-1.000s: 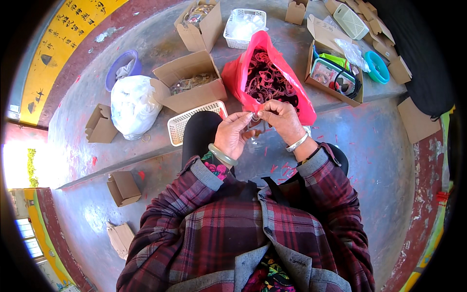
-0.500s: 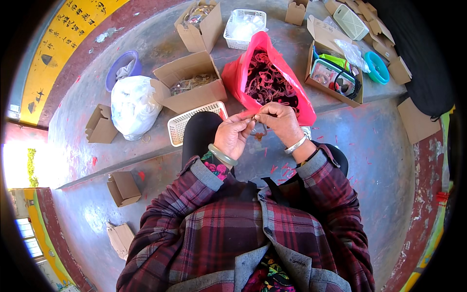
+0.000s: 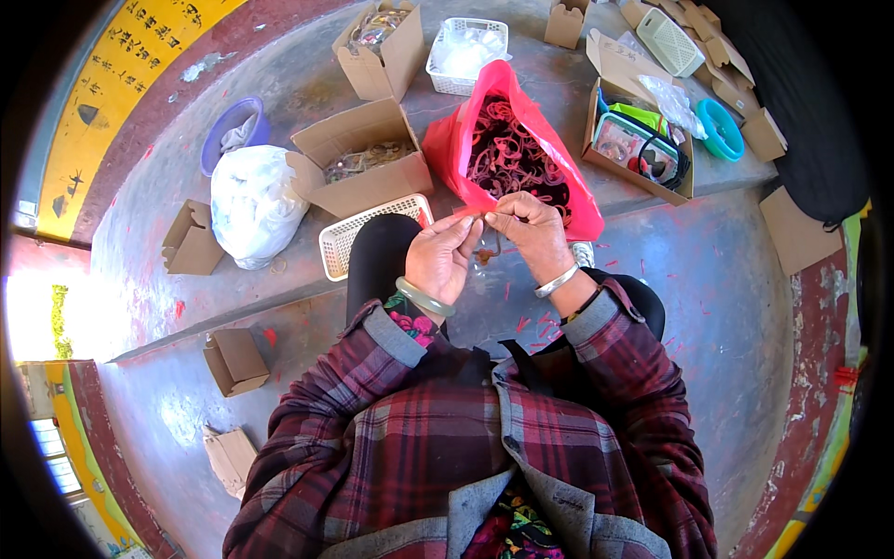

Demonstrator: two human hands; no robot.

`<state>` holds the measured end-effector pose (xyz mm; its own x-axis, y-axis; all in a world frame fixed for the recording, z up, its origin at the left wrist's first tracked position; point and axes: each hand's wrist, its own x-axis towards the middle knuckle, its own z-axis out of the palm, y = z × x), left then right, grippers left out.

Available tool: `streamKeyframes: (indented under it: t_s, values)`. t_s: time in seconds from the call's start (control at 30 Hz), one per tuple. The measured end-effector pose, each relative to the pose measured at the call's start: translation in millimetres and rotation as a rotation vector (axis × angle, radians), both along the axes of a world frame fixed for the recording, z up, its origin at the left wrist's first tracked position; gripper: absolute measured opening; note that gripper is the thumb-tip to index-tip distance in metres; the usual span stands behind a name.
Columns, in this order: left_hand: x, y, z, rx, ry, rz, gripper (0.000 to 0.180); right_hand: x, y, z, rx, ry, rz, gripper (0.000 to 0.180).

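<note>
Just in front of the red plastic bag [image 3: 449, 144], my left hand [image 3: 438, 265] and my right hand [image 3: 535, 235] meet with fingertips pinched. Between them they hold a thin cord, mostly hidden by the fingers. A small orange-brown piece [image 3: 483, 256] dangles just below, apparently from that cord. The bag gapes open and is filled with tangled dark red and pink cords [image 3: 510, 158]. Close to my left knee rests a cream perforated basket [image 3: 340, 240]. Behind it stands an open cardboard box [image 3: 377, 182] with small, clear-looking packets inside.
A stuffed white plastic bag [image 3: 256, 210] and purple basin [image 3: 212, 140] are at the left. Beyond are another box [image 3: 386, 70] and a white basket [image 3: 454, 84]. A box of tools and pouches [image 3: 643, 177] stands right, beside a turquoise basin [image 3: 719, 130]. Red scraps dot the floor.
My fingertips have shifted slightly, the right hand moving a little left and up. The orange-brown piece hangs slightly farther left and higher. The containers stay in place.
</note>
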<state>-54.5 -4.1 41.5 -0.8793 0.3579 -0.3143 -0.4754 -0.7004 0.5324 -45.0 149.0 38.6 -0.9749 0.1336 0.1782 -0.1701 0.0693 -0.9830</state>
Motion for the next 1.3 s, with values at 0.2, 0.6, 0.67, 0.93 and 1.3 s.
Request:
streamKeyframes:
  t_s: [0.2,0.6,0.67,0.93,1.3]
  values:
    - [-4.9,-5.1,1.4,0.015,0.035,-0.071,0.019,2.2,-1.4,6.8,0.025,0.014,0.003,0.010]
    - [-2.3,-9.2,16.9,-0.031,0.060,-0.161,0.020,2.9,3.2,6.9,-0.087,-0.156,0.018,0.009]
    - [-2.6,-8.7,17.8,-0.028,0.062,-0.163,0.020,3.8,5.2,4.2,-0.148,-0.210,0.035,0.010]
    - [-2.2,-8.0,8.5,-0.143,0.050,-0.095,0.020,8.5,1.5,34.8,0.482,0.438,-0.164,0.007]
    - [4.1,0.1,6.8,-0.140,0.109,-0.170,0.022,11.0,0.2,28.2,0.777,0.509,-0.048,0.014]
